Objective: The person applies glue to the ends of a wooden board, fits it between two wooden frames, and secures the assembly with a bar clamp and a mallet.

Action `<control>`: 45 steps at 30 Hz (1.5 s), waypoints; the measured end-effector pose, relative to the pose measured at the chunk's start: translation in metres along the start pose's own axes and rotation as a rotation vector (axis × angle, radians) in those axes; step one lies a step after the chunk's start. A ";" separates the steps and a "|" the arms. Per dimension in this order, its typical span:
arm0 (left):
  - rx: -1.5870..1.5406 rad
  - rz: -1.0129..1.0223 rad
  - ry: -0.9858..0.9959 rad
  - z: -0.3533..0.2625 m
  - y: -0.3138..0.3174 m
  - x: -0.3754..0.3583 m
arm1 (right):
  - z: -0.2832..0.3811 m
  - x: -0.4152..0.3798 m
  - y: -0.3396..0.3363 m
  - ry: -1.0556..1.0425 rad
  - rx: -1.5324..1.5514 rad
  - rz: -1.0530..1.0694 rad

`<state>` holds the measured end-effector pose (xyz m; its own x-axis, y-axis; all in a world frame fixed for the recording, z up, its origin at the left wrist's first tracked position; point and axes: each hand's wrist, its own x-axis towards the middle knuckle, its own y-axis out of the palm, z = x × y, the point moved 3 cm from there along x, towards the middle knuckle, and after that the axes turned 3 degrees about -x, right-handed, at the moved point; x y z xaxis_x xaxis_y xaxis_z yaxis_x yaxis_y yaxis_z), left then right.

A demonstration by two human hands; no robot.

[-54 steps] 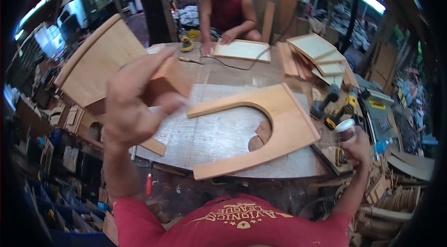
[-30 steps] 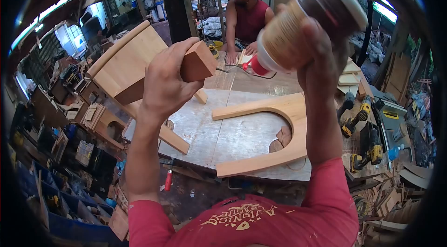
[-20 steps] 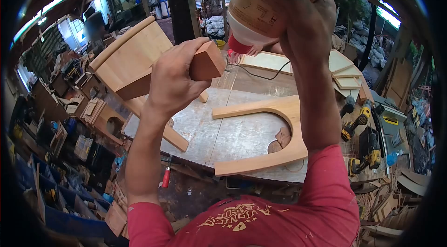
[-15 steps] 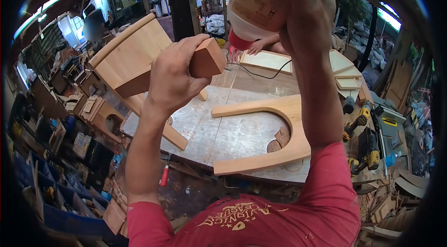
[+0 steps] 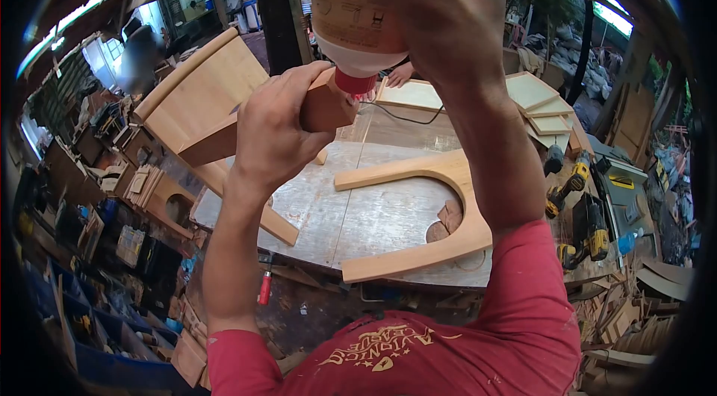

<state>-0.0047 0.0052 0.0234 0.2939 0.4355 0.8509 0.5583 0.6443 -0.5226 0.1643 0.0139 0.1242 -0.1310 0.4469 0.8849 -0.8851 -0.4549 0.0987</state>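
Observation:
My left hand is wrapped round the end of a wooden piece of square section, part of a wooden frame with a curved top rail that stands tilted at the left. My right hand grips a large bottle upside down, its red cap at the end face of the wooden piece. Whether anything comes out of the cap cannot be made out. Below my right forearm, a U-shaped wooden part lies on the worktable.
Another person's hand is at the far side, by light panels and a black cable. Stacked panels and yellow cordless drills lie to the right. A red-handled clamp hangs at the near edge.
My right hand has moved left and down with the bottle, bringing the red cap to the wooden piece's end. My left hand has kept its grip, nearly still.

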 end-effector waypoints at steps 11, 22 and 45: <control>-0.053 0.010 -0.064 0.000 -0.001 0.001 | -0.005 -0.005 0.007 -0.181 0.299 0.167; 0.001 -0.050 0.015 -0.001 -0.003 0.001 | 0.007 -0.006 0.009 -0.316 -0.020 -0.094; -0.015 -0.012 -0.026 -0.001 0.000 0.001 | -0.017 -0.016 -0.012 -0.543 0.157 -0.103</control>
<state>-0.0038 0.0053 0.0247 0.2669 0.4440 0.8553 0.5732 0.6403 -0.5113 0.1690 0.0253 0.1015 0.2372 0.0545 0.9699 -0.7986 -0.5576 0.2266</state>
